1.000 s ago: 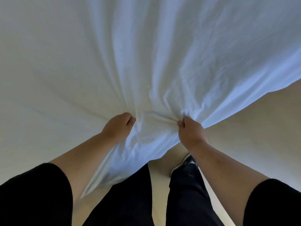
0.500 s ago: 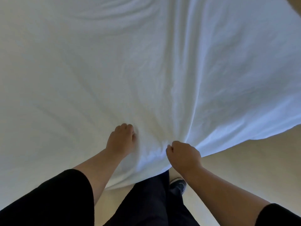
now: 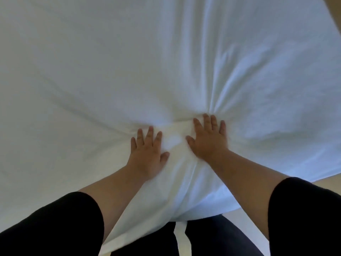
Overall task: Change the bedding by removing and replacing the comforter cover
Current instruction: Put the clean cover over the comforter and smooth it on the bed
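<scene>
A white comforter cover [image 3: 110, 71] fills almost the whole head view, spread over the bed with creases fanning out from its near corner. My left hand [image 3: 147, 152] lies flat on the fabric with straight, spread fingers. My right hand [image 3: 208, 137] presses flat beside it, a palm's width to the right, fingers also spread. Wrinkles bunch just beyond the fingertips of both hands. The cover's near corner [image 3: 166, 209] hangs down over the bed's edge in front of my legs.
Beige floor [image 3: 328, 182] shows at the right below the cover's edge. My dark trouser legs [image 3: 212, 237] stand close against the hanging corner. A narrow white strip [image 3: 181, 239] hangs between my legs.
Both hands have let go of the bunched corner they were gripping and now lie flat on the cover, further onto the bed. The cover has dropped down onto the bed.
</scene>
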Available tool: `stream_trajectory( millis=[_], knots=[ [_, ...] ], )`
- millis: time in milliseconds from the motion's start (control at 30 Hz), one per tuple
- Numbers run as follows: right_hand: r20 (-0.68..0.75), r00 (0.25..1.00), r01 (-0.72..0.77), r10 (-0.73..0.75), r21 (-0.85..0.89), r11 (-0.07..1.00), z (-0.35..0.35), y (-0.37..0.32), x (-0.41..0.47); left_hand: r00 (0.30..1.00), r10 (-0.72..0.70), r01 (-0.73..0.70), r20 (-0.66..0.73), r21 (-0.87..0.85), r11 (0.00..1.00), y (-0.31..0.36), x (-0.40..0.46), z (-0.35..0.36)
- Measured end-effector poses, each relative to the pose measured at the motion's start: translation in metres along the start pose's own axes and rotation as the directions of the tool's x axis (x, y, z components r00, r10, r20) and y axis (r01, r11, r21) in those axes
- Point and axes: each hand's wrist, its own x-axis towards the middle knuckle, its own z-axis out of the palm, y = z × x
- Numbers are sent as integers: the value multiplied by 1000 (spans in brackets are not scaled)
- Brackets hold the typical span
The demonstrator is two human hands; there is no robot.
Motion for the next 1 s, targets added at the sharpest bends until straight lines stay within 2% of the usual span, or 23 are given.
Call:
stream_trajectory(
  millis=[133,200,267,333,433,533,633,767,833,900,967,1000],
  knots=[
    [112,930,-350,349,-16,937,7,133,-24,1000,-12,12,14,-17,1000,69,20,1],
    [172,893,-420,417,-15,907,8,185,-40,999,48,-48,6,-35,998,115,27,2],
    [181,903,-399,389,21,917,8,214,-49,994,110,-109,3,-86,990,157,30,2],
    [167,936,-329,311,92,940,10,228,-56,988,154,-154,-13,-96,983,194,28,5],
    [117,983,-157,142,124,980,18,242,-67,975,209,-211,-82,-18,977,233,22,13],
    [-10,998,58,-58,95,994,28,269,-80,940,300,-304,-163,2,953,254,13,22],
    [-241,949,236,-203,114,965,34,287,-84,867,291,-316,-405,4,949,259,17,33],
    [-379,892,299,-247,83,951,37,285,-78,883,167,-188,-439,-5,982,276,23,34],
    [-341,890,348,-302,83,934,38,290,-80,892,120,-147,-437,-30,989,284,20,28],
    [-189,895,421,-403,62,905,39,307,-86,885,115,-156,-451,-55,986,290,12,28],
    [-106,833,546,-542,3,838,39,326,-94,900,160,-197,-405,-51,979,298,-2,34],
    [-124,780,615,-613,-31,788,38,334,-96,903,194,-224,-383,-34,974,303,-10,39]
  ],
)
